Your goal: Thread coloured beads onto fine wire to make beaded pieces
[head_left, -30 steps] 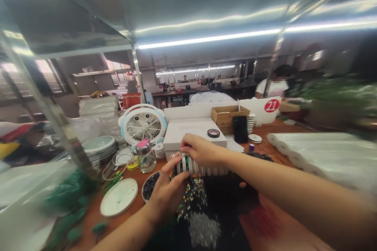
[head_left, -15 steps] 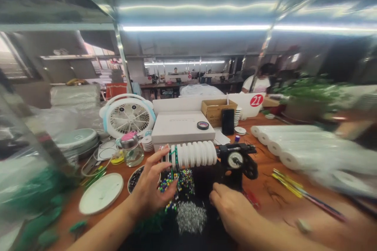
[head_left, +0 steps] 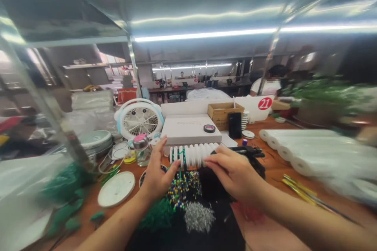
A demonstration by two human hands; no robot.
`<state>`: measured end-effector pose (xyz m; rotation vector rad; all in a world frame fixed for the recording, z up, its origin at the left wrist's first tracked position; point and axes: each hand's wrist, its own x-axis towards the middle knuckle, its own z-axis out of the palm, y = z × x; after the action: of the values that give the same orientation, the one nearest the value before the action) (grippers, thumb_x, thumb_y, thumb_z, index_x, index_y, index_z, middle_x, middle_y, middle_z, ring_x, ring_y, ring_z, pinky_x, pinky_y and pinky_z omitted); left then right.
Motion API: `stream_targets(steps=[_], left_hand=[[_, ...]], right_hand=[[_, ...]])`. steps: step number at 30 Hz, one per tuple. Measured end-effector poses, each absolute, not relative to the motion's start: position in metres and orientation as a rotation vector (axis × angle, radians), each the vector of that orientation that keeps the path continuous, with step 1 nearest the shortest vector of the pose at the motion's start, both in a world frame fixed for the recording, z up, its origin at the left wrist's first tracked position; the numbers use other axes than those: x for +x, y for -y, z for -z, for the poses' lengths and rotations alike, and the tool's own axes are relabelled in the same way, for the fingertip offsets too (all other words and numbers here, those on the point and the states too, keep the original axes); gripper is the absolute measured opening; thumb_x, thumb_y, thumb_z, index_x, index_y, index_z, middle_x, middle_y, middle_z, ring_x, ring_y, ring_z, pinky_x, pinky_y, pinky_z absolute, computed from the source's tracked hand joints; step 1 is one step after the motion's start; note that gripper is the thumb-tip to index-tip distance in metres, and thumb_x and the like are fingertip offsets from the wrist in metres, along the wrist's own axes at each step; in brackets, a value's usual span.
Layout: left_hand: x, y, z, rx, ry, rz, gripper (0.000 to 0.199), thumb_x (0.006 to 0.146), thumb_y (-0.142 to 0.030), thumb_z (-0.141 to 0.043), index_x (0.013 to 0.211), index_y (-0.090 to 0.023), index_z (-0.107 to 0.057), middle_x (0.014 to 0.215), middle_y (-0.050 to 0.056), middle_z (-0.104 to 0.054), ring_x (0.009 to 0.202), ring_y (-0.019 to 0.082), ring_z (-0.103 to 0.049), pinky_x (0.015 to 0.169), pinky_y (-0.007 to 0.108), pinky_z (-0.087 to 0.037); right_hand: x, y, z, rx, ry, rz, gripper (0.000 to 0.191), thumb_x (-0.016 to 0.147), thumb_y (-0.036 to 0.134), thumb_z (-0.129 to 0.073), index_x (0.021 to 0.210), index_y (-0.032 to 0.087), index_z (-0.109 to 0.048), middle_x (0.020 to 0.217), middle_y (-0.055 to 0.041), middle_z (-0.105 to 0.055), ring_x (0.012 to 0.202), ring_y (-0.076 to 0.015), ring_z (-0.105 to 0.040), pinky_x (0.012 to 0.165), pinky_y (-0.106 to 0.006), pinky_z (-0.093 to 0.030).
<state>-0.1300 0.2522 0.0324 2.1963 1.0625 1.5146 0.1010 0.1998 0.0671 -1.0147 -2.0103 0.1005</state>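
A white ridged roller [head_left: 194,156] lies sideways on a black cranked winding stand [head_left: 259,159], with green strands [head_left: 181,155] wrapped round its left part. At the roller's left end is my left hand [head_left: 157,172], fingers and thumb apart, thumb tip by the green strands. My right hand [head_left: 234,168] is pinched closed in front of the roller's right end and partly covers the stand; anything between its fingertips is hidden. Below lie multicoloured beads [head_left: 178,190], a pile of clear, silvery pieces [head_left: 199,217] and green thread [head_left: 157,213] on a black mat.
Behind the roller are a white box [head_left: 188,127] with a roll of black tape [head_left: 209,128], a fan [head_left: 140,121] and a cardboard box [head_left: 225,113]. White rolls [head_left: 297,141] lie right, a white lid [head_left: 116,189] left. A glass jar [head_left: 142,153] stands nearby. Another person sits beyond.
My right hand has risen from above the mat to the roller's right end. The left hand's fingers have come off the roller's top and stretched upward. The view has shifted slightly.
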Motion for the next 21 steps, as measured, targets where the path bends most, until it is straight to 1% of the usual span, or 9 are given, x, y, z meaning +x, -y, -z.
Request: stream_targets(steps=[3,5,6,9,14,17,19,21], left_hand=[[-0.13,-0.254,-0.038,1.944,-1.005,-1.318,0.056,0.081,-0.029,-0.059,0.13,-0.019,-0.036,0.136,0.017,-0.046,0.124,0.028,-0.045,0.104,0.049,-0.037],[-0.13,-0.255,-0.04,1.822,-0.94,-1.29,0.056,0.079,-0.027,-0.06,0.128,-0.018,-0.038,0.128,0.017,-0.053,0.118,0.027,-0.052,0.1,0.048,-0.042],[-0.129,-0.255,-0.041,1.787,-0.926,-1.3,0.057,0.077,-0.026,-0.061,0.128,-0.019,-0.037,0.126,0.016,-0.055,0.117,0.027,-0.053,0.1,0.048,-0.042],[-0.129,-0.253,-0.041,1.743,-0.918,-1.333,0.061,0.075,-0.025,-0.063,0.129,-0.019,-0.036,0.126,0.015,-0.056,0.119,0.026,-0.051,0.101,0.047,-0.042],[-0.131,-0.253,-0.04,1.785,-0.932,-1.299,0.061,0.077,-0.026,-0.06,0.131,-0.02,-0.033,0.131,0.016,-0.052,0.124,0.026,-0.045,0.103,0.047,-0.04],[-0.132,-0.254,-0.04,1.821,-0.956,-1.28,0.063,0.079,-0.028,-0.06,0.134,-0.02,-0.031,0.132,0.015,-0.051,0.124,0.026,-0.045,0.102,0.046,-0.042],[-0.131,-0.255,-0.04,1.815,-0.958,-1.271,0.066,0.078,-0.029,-0.06,0.136,-0.02,-0.03,0.133,0.014,-0.051,0.125,0.026,-0.044,0.102,0.045,-0.041],[-0.129,-0.255,-0.04,1.791,-0.952,-1.265,0.068,0.078,-0.032,-0.061,0.137,-0.02,-0.029,0.133,0.014,-0.05,0.125,0.027,-0.045,0.102,0.045,-0.041]], right_hand=[[0.08,-0.234,-0.092,-1.009,2.012,-0.208,0.018,0.087,0.019,-0.052,0.086,0.018,-0.069,0.075,-0.0036,-0.06,0.073,-0.0154,-0.056,0.069,-0.027,-0.043],[0.065,-0.256,-0.1,-1.066,2.048,-0.308,0.012,0.081,0.017,-0.059,0.084,0.017,-0.07,0.078,-0.0041,-0.063,0.076,-0.0158,-0.057,0.07,-0.027,-0.042],[0.057,-0.265,-0.103,-1.089,2.081,-0.373,0.01,0.079,0.017,-0.062,0.083,0.016,-0.071,0.079,-0.0044,-0.064,0.076,-0.0158,-0.058,0.069,-0.026,-0.042],[0.042,-0.282,-0.107,-1.096,2.19,-0.542,0.006,0.076,0.017,-0.064,0.077,0.015,-0.07,0.075,-0.0038,-0.066,0.069,-0.0142,-0.057,0.063,-0.024,-0.04],[0.036,-0.283,-0.112,-1.079,2.325,-0.523,0.008,0.079,0.016,-0.061,0.076,0.014,-0.067,0.073,-0.0038,-0.065,0.067,-0.0136,-0.054,0.06,-0.023,-0.036],[0.036,-0.282,-0.109,-1.077,2.335,-0.486,0.009,0.08,0.016,-0.058,0.075,0.014,-0.065,0.076,-0.0044,-0.064,0.069,-0.0139,-0.053,0.061,-0.023,-0.035],[0.036,-0.284,-0.105,-1.061,2.262,-0.456,0.009,0.081,0.016,-0.057,0.075,0.014,-0.063,0.079,-0.0052,-0.063,0.071,-0.0142,-0.053,0.063,-0.024,-0.036],[0.035,-0.287,-0.105,-1.048,2.172,-0.484,0.01,0.082,0.014,-0.055,0.075,0.013,-0.062,0.078,-0.0048,-0.062,0.071,-0.0137,-0.052,0.064,-0.024,-0.037]])
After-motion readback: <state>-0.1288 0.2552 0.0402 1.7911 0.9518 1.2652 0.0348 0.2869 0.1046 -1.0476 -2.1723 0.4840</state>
